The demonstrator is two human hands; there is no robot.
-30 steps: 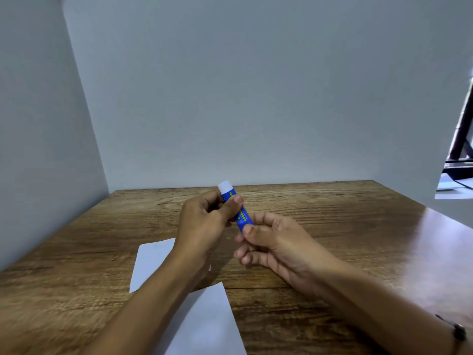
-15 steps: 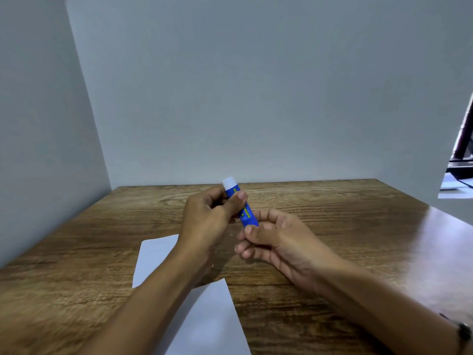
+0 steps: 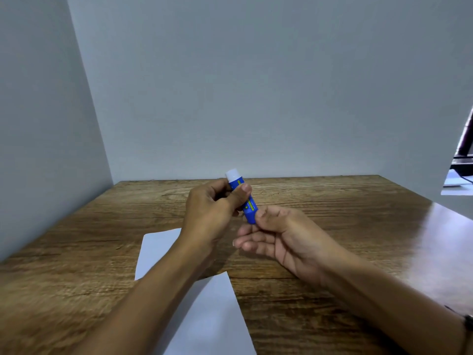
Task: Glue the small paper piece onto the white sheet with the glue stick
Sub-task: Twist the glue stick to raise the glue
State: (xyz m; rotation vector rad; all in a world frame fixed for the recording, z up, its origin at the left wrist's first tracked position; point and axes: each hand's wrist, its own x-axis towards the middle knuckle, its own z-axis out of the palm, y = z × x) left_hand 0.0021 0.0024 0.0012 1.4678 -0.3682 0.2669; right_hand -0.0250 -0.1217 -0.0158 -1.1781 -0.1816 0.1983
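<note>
Both hands are raised over the middle of the bench [image 3: 332,221], sharing one glue stick [image 3: 244,201]. The stick is blue with a yellow label strip and a white end [image 3: 232,174]; it is tilted, white end up and toward the far edge, blue end down and toward the person. The left hand [image 3: 212,213] has its grip closed around the upper half: thumb pressed across the front of the tube, fingers curled behind it. The right hand [image 3: 279,234] pinches the lower blue end between thumb tip and forefinger, palm turned partly up, the other fingers loosely curled beneath and not on the stick. The stick is in the air, clear of the wood and held only by the two grips. Whether the white end is a cap or bare glue cannot be told. The white sheet [image 3: 212,321] lies flat near the front edge, left of centre, skewed to the bench sides; the left forearm [image 3: 153,298] crosses above it and hides the middle, so it shows in two patches, one corner at the far left and a larger area toward the front edge running out of frame. The small paper piece can't be picked out; it may be under the arm. The bench is brown wood grain, with glare on the right side. Grey panels stand along its far and left edges. A dark band [image 3: 469,322] sits on the right wrist at the frame edge.
</note>
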